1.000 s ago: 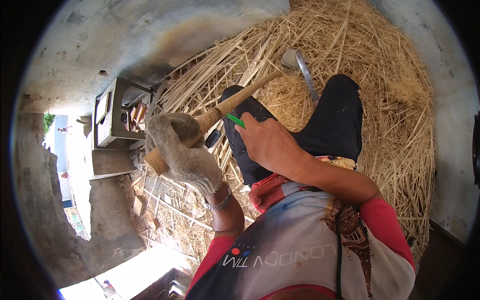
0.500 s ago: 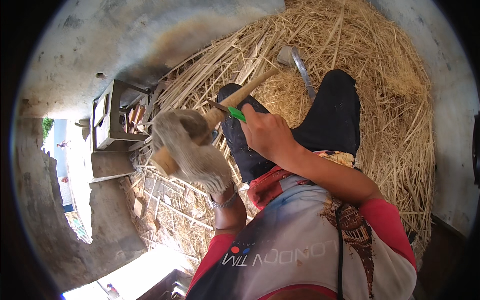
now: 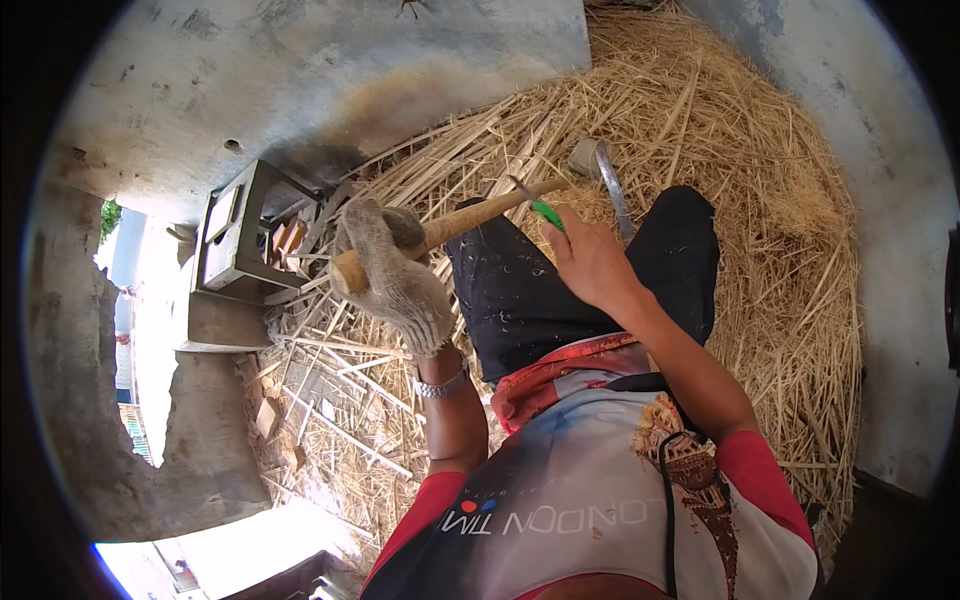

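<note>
A round, pale wooden stick [image 3: 470, 220] lies slanted above my lap, its far end pointing away to the right. My left hand [image 3: 385, 272], in a grey knitted glove, is wrapped round the stick close to its near end. In my bare right hand [image 3: 598, 262] is a small knife with a green handle [image 3: 547, 213], the fingers closed on it. Its narrow dark blade [image 3: 521, 187] is by the far part of the stick; whether the edge touches the wood I cannot tell.
Straw and split strips [image 3: 770, 300] cover the floor around my legs. Beyond my knees lies a curved metal blade [image 3: 612, 185] beside a blocky grey-brown piece [image 3: 585, 157]. A wooden box-like frame [image 3: 235, 235] stands at the left, below a stained wall [image 3: 300, 80].
The knife and my right hand have moved along the stick toward its far end. The stick now slants less steeply, and my left hand still grips it.
</note>
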`<act>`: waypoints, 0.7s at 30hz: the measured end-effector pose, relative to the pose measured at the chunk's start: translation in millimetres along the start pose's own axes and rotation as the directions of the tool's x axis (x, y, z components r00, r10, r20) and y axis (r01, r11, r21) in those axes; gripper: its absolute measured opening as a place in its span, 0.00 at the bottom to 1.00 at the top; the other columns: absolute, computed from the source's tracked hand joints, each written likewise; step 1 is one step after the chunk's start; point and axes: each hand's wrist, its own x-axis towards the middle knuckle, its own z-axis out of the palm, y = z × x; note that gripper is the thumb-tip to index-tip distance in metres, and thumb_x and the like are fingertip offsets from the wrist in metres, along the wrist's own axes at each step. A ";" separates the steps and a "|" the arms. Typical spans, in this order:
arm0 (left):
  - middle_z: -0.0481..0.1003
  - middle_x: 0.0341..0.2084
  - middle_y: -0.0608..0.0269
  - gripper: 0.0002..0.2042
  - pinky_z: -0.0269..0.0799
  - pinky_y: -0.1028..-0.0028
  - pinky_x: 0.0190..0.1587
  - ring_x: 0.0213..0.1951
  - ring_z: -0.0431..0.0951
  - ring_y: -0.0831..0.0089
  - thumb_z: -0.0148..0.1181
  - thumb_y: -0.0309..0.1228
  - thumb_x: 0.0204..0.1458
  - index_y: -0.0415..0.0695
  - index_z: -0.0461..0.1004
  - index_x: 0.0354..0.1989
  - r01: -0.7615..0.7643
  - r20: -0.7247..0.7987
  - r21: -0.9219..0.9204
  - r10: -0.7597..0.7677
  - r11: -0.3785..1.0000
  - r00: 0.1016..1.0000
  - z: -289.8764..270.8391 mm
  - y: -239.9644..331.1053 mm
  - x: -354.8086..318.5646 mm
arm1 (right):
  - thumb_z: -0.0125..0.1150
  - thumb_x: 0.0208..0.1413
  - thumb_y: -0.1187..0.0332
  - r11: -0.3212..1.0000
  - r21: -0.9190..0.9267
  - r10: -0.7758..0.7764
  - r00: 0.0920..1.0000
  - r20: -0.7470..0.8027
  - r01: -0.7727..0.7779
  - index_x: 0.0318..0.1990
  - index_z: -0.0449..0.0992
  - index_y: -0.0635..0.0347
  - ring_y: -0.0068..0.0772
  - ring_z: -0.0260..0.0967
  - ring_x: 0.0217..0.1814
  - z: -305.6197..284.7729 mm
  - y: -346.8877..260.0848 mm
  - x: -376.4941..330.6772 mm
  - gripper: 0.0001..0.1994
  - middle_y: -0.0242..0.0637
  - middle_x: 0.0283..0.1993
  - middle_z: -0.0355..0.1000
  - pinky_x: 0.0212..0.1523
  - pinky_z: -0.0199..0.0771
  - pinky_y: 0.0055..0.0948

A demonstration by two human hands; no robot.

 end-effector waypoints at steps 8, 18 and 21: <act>0.77 0.42 0.59 0.20 0.79 0.71 0.43 0.44 0.78 0.71 0.68 0.34 0.54 0.39 0.72 0.52 -0.117 -0.031 0.144 0.123 0.983 0.992 -25.5 -40.3 -14.9 | 0.52 0.66 0.63 0.994 -0.026 -0.104 0.993 0.059 0.105 0.38 0.65 0.65 0.64 0.71 0.27 14.3 -54.0 -16.3 0.12 0.57 0.20 0.69 0.29 0.71 0.54; 0.77 0.38 0.57 0.12 0.78 0.70 0.40 0.40 0.78 0.68 0.65 0.33 0.56 0.39 0.74 0.43 -0.184 0.209 -0.082 0.197 0.980 0.958 -52.6 -48.0 -18.9 | 0.54 0.65 0.67 0.991 -0.009 -0.130 0.990 0.058 0.131 0.37 0.63 0.63 0.58 0.72 0.23 10.1 -65.2 -30.5 0.10 0.52 0.19 0.70 0.24 0.72 0.51; 0.77 0.37 0.57 0.11 0.78 0.70 0.39 0.38 0.79 0.67 0.64 0.33 0.56 0.39 0.74 0.40 -0.173 0.247 -0.107 0.195 0.979 0.949 -55.5 -48.0 -20.8 | 0.54 0.65 0.67 0.992 -0.027 -0.121 0.992 0.030 0.122 0.37 0.63 0.62 0.58 0.73 0.23 15.8 -57.6 -29.7 0.09 0.52 0.19 0.70 0.23 0.72 0.50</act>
